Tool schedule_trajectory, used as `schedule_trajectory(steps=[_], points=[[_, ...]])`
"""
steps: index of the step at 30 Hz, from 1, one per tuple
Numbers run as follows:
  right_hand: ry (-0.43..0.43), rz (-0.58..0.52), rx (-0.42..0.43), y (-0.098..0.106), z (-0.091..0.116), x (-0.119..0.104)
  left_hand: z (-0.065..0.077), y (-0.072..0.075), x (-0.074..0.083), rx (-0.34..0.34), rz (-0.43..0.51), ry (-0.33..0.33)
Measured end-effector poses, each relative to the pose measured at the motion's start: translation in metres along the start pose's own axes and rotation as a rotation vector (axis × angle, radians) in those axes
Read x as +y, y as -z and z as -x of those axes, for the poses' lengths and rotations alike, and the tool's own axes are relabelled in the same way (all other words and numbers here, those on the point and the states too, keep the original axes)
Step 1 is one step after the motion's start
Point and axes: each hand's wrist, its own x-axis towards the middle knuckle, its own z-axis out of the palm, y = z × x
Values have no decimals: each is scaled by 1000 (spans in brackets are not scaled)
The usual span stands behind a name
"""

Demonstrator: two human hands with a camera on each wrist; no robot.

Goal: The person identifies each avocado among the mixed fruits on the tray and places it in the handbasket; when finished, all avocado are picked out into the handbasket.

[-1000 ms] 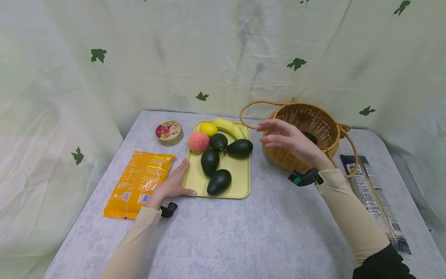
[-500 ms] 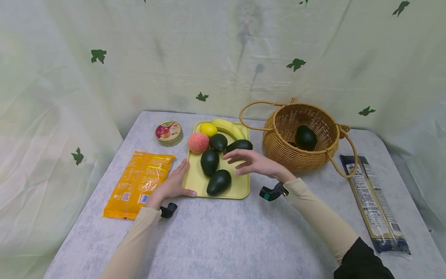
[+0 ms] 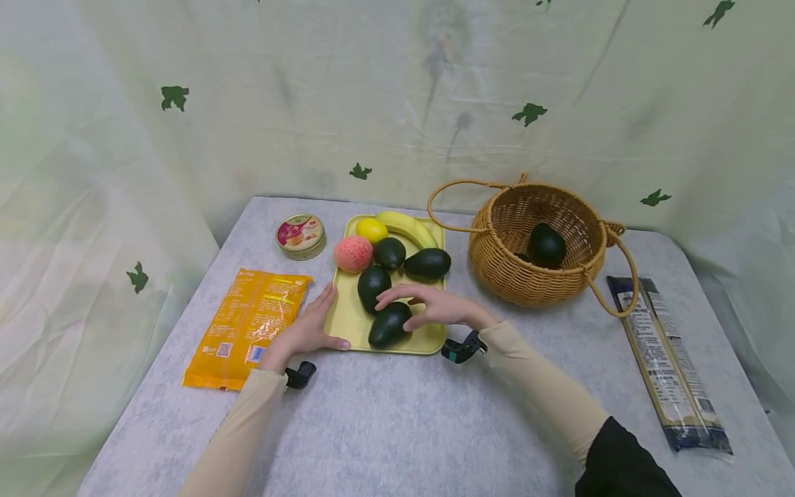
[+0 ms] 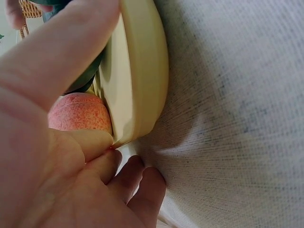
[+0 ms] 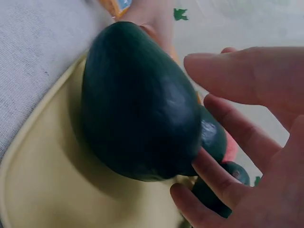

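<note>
My left hand (image 3: 307,330) rests at the left edge of a pale yellow tray (image 3: 428,342), its thumb at the near rim and its fingers fairly straight. My right hand (image 3: 435,305) hovers over the tray's front part, thumb and fingers spread about the nearest avocado (image 3: 388,326). In the right wrist view that avocado (image 5: 137,104) fills the middle, and the fingers are not closed round it. Several dark green avocados lie on the tray, one (image 3: 374,288) just behind the nearest. Farther back are a pink peach-like fruit (image 3: 353,254), a lemon (image 3: 371,230) and a banana (image 3: 410,228).
A wicker basket (image 3: 528,286) with looped handles stands right of the tray, an avocado (image 3: 546,246) inside. An orange packet (image 3: 245,331) and a round tin (image 3: 301,236) lie to the left. A long dark-ended packet (image 3: 671,366) lies far right. A pale curtain hangs behind the table.
My right hand has moved from above the basket leftward and toward me to the nearest avocado. The avocado in the basket came into view. My left hand has stayed at the tray.
</note>
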Motion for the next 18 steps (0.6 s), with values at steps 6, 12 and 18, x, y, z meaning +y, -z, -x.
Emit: schedule_trajectory(steps=[6, 12, 18], points=[[17, 120, -33, -8, -5, 4, 1, 1, 1, -7, -5, 18], [16, 146, -32, -11, -5, 9, 1, 1, 2, -6, -3, 20], [6, 117, -3, -9, -2, 10, 1, 0, 1, 1, 3, 5]])
